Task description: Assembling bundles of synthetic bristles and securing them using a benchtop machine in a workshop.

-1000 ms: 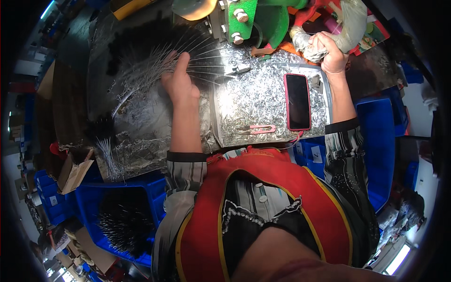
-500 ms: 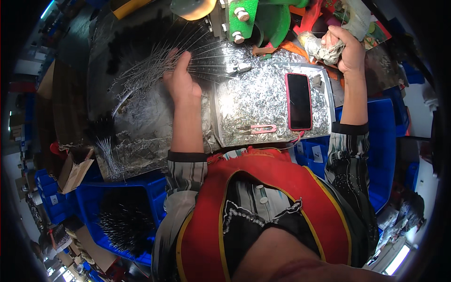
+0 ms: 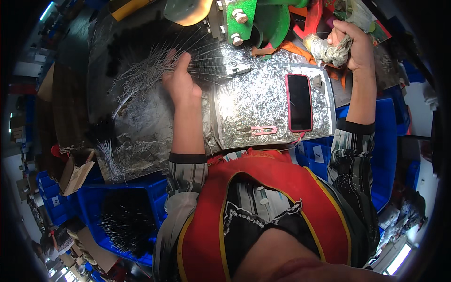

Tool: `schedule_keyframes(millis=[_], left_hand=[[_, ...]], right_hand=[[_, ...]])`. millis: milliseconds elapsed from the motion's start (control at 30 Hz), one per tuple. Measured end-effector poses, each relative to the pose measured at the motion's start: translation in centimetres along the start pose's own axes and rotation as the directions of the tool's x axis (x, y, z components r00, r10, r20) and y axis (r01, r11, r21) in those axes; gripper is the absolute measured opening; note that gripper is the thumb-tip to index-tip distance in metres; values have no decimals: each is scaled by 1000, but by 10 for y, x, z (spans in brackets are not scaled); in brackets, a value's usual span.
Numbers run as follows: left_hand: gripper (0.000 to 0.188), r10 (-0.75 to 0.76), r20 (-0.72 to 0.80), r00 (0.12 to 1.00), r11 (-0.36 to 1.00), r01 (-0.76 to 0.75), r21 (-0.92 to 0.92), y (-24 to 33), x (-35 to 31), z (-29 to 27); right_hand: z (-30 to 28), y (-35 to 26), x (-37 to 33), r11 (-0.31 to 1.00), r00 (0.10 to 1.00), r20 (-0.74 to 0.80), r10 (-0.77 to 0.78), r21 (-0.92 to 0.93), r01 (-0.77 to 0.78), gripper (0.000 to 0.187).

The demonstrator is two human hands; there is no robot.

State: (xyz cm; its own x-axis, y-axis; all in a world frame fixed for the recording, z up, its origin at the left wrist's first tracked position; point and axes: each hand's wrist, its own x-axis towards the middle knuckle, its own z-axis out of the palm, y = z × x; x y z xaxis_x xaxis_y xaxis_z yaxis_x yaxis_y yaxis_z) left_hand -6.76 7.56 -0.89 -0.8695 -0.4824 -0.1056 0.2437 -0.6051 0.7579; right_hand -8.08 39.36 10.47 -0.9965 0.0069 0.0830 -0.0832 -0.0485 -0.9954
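Fanned across the upper left of the bench is a bunch of thin metal wires [image 3: 143,70], with dark bristly masses [image 3: 129,40] beyond them. My left hand [image 3: 183,82] is closed around the wires, thumb up, and several wire ends stick out to its right toward a small metal fixture [image 3: 240,68]. At the upper right, my right hand [image 3: 359,44] grips a handle wrapped in dirty pale cloth [image 3: 330,50], next to a red lever part [image 3: 312,21]. The green machine [image 3: 242,23] stands between my hands at the far side.
A shallow tray [image 3: 249,108] of shiny metal clippings holds a red-cased phone [image 3: 299,102] and pink-handled thread snips [image 3: 263,130]. A lamp [image 3: 188,11] hangs over the far side. Blue bins [image 3: 89,207] flank me; the left one holds black bristly brushes [image 3: 124,223]. More wires [image 3: 110,162] lie at the bench's left edge.
My right hand and the cloth-wrapped handle have shifted a little to the right. My left hand stays in place on the wires.
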Motion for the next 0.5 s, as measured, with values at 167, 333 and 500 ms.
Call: schedule_keyframes(millis=[167,333,500], left_hand=[[40,2,-4,1000,1000,-2,1,1,-2,1],[40,3,2,1000,1000,-3,13,-5,3,-1],[39,32,-56,998,999,-33,-17,-2,-1,-1]], right_hand=[[3,18,-2,986,985,-87,-150,61,156,35],[4,74,2,925,907,-186,-379,-51,376,29],[6,31,-3,990,989,-94,-111,74,119,37]])
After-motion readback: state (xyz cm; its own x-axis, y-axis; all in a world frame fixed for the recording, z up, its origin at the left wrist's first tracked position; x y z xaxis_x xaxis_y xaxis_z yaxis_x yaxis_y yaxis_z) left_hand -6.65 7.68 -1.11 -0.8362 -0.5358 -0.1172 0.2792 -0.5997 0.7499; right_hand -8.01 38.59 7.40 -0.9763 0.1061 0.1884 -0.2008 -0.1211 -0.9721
